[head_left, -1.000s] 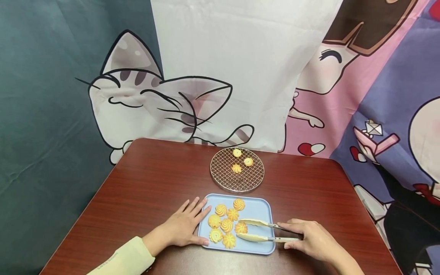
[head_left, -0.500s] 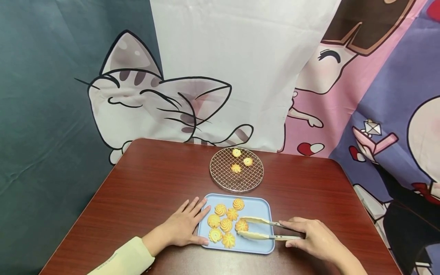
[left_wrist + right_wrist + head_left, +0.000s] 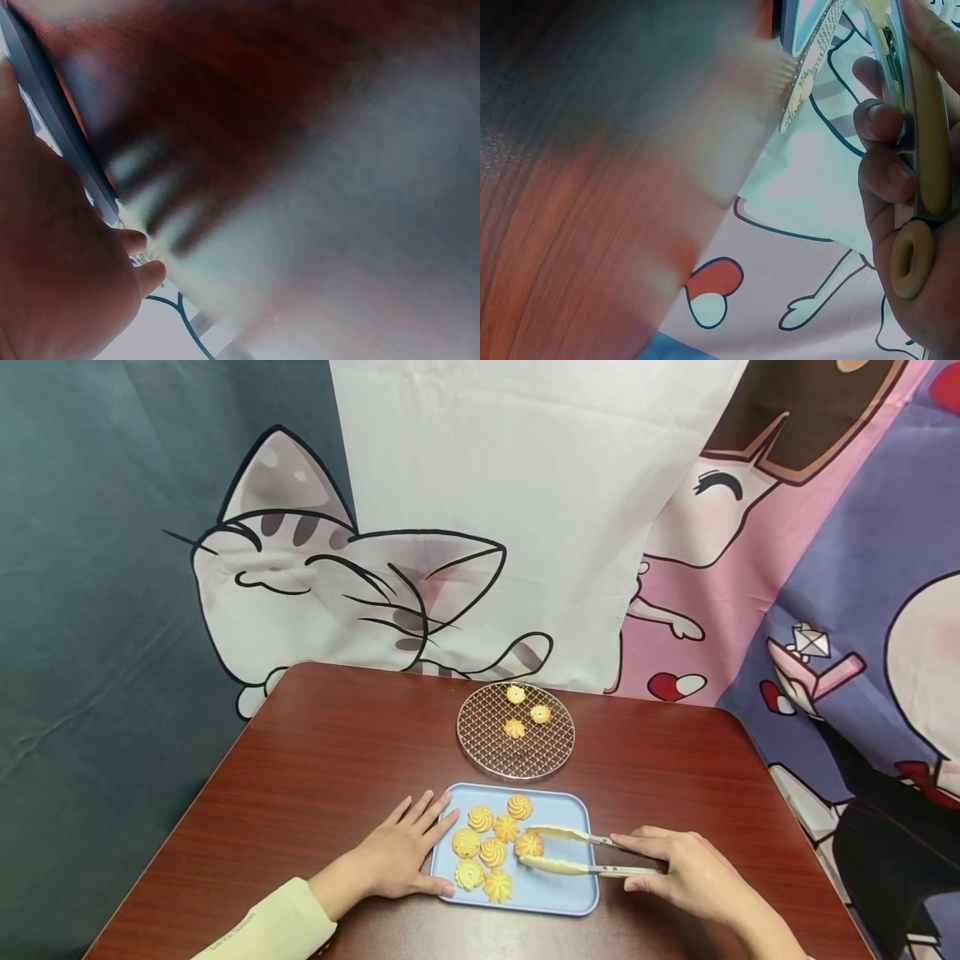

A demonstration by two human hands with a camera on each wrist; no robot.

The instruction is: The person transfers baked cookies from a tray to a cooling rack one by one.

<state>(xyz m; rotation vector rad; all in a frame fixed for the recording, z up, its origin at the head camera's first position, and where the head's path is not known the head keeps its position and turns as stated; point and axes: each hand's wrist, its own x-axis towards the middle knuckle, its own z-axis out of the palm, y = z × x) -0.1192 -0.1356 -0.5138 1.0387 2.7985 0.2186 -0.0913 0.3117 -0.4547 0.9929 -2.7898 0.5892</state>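
A light blue tray holds several piped, golden butter cookies. My left hand rests at the tray's left edge, fingers spread and straight, fingertips and thumb over the rim; the left wrist view shows the tray edge-on beside that hand. My right hand grips a pair of tongs with cream tips. The tips stand on either side of one cookie at the right of the group. In the right wrist view, fingers curl round the tongs' cream handle, a ring at its end.
Behind the tray stands a round wire cooling rack with three small cookies on it. Both sit on a dark red wooden table. A cartoon-printed cloth hangs behind the table.
The tongs have shifted slightly up and right in the head view, and the cookie between their tips has moved the same way, apart from the others. My left hand has stayed put.
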